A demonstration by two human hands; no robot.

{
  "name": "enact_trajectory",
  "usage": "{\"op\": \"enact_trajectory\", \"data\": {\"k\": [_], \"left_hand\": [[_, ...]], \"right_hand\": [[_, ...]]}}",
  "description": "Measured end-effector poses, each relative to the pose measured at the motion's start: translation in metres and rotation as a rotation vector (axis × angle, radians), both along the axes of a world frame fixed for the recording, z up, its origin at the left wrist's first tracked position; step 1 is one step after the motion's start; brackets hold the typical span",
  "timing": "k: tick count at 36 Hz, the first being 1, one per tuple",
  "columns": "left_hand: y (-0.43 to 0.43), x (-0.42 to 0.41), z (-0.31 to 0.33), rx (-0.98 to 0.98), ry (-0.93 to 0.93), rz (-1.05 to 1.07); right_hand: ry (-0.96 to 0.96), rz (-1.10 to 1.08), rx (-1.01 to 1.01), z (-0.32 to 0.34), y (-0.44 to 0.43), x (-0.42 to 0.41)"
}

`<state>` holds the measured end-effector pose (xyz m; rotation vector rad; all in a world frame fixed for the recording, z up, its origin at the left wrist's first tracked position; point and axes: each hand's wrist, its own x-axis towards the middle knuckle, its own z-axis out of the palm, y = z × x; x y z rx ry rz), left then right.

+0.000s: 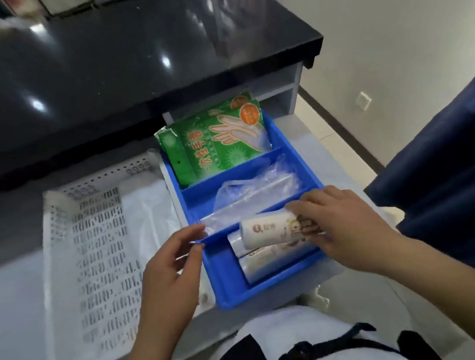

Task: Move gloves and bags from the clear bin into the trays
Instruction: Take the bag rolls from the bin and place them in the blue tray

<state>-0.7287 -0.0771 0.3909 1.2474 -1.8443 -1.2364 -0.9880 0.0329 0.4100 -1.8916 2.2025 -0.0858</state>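
The roll is gripped at its end by the right hand, low over other rolls in the nearest of the tray's 3 compartments. Placing looks to be the step in hand. Next it needs letting go, then a reach to the bin. The left hand curls at the tray's rim; I cannot tell whether it grips.

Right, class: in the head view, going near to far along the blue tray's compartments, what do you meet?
Printed rolls, the top one gripped by the right hand → clear plastic bags → green glove packs.
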Motion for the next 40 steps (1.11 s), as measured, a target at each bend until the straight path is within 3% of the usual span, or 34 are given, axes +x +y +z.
{"op": "enact_trajectory", "data": {"k": [4, 8, 13, 17, 34, 40], "left_hand": [[0.018, -0.010, -0.005, 0.052, -0.068, 0.020], [0.039, -0.026, -0.012, 0.027, -0.303, -0.159], [0.060, -0.039, -0.016, -0.044, -0.443, -0.258], [0.068, -0.045, -0.019, -0.178, -0.569, -0.228], [0.100, -0.076, -0.042, -0.277, -0.779, -0.097], [0.110, -0.080, -0.046, -0.276, -0.771, -0.075]], "right_hand": [[0.119, 0.207, 0.174, -0.028, -0.024, 0.006], [0.002, 0.276, 0.188, -0.042, -0.026, -0.001], [-0.026, 0.322, 0.111, -0.048, -0.021, -0.012], [-0.061, 0.226, -0.005, -0.043, -0.007, -0.012], [-0.117, 0.189, -0.150, -0.048, 0.002, -0.034], [-0.166, 0.174, -0.223, -0.063, 0.017, -0.032]]}}
